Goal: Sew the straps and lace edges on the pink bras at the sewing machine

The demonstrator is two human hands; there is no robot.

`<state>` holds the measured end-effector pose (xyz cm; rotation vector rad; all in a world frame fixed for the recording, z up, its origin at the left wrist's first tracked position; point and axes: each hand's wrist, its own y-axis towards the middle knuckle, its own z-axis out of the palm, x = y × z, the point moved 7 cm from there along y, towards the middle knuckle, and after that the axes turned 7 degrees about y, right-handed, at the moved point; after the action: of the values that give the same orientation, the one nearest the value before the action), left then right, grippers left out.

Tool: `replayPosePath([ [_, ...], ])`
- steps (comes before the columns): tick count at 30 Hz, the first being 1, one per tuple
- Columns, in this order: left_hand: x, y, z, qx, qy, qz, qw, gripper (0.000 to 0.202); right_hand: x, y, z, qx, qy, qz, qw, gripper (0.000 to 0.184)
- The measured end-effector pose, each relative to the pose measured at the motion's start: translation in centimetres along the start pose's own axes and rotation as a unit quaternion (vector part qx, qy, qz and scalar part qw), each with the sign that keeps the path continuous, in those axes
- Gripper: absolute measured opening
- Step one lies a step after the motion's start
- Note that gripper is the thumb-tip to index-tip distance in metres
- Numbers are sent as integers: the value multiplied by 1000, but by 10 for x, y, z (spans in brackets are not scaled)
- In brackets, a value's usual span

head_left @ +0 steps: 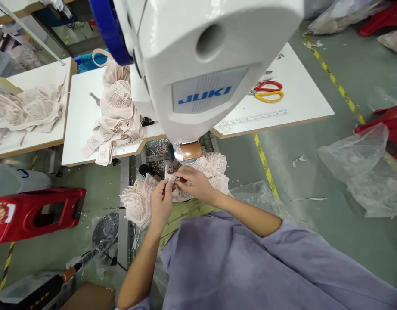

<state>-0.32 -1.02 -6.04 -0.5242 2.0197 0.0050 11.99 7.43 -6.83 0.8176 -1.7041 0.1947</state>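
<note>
Both of my hands meet low in front of the sewing machine head (211,51), just under its needle end. My left hand (162,199) pinches a small end of a beige lace bra (138,201). Close against it, my right hand (194,184) pinches the same piece with thumb and fingers. The bra's lace cups spread to both sides of my hands, over my lap. The exact part between my fingertips is small and partly covered by them. The needle is hidden behind the machine head.
A pile of beige bras (119,107) lies on the table left of the machine. Red and yellow scissors (268,92) and a clear ruler (253,118) are on the right tabletop. A red stool (40,213) stands at left, and plastic bags (363,168) lie at right.
</note>
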Motion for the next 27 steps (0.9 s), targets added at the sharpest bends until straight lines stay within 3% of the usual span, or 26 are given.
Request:
replayPosePath([
  [3,-7,3,1,5,44,13,999,31,5,-4,1,-31,-24,-55,998,19],
  [6,-8,13,3,-21,90,25,995,40,6,-11,6,-22,-84,-129,988,22],
  [8,-9,22,6,-25,121,33,992,45,-2,-10,3,18,-142,-163,976,25],
  [10,-9,29,9,-10,134,42,990,50,-20,1,-21,78,-201,-151,965,25],
  [12,-8,33,11,11,130,46,990,57,-47,25,-82,92,-274,-66,955,28],
  [13,-7,33,12,20,128,49,990,59,-64,40,-131,39,-327,32,944,32],
  [14,-5,34,12,22,124,50,991,61,-71,56,-181,-11,-358,74,931,38],
  [17,-4,34,17,22,91,57,994,64,-75,99,-301,-57,-397,110,910,45],
  [19,-3,35,20,23,68,54,996,66,-77,114,-347,-55,-410,134,901,39],
  [22,-1,37,20,16,56,40,997,70,-85,112,-362,-28,-416,156,896,34],
  [27,4,42,13,18,59,16,998,66,-81,66,-327,-7,-410,161,898,28],
])
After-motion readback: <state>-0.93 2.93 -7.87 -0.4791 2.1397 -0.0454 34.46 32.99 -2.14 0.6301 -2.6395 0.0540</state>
